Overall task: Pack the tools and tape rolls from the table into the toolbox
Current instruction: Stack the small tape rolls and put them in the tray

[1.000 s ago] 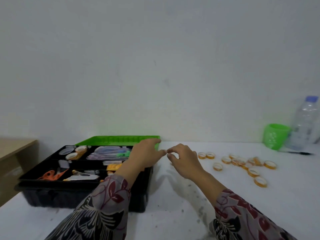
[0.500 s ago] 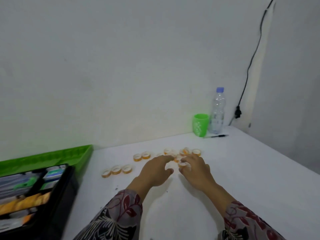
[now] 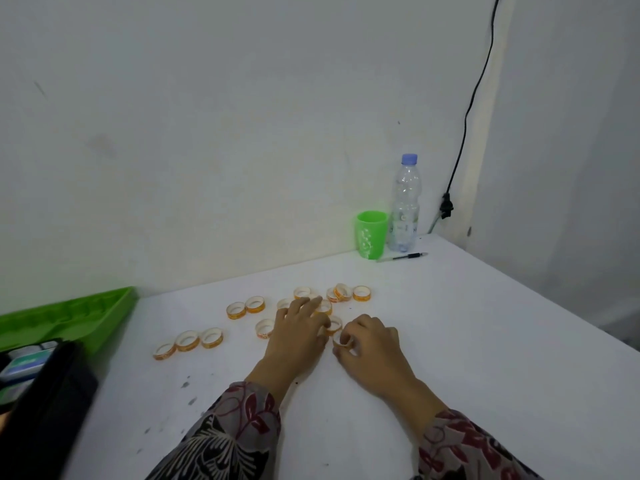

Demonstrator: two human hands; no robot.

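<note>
The white table (image 3: 467, 358) fills the lower view. The black toolbox (image 3: 48, 403) sits at its left edge, its green lid (image 3: 65, 317) open behind it towards the far edge. The left hand (image 3: 298, 336) lies palm down near the table's middle, fingers stretched flat over some of the tape rolls (image 3: 236, 310), which lie scattered on the table from the middle towards the far edge. Just beside it, the right hand (image 3: 372, 348) has its fingers curled, pinching a single roll (image 3: 341, 340) that rests on the table. In the far right corner a clear bottle (image 3: 404, 206) stands beside a green cup (image 3: 371, 234), with a pen (image 3: 403, 257) lying in front.
</note>
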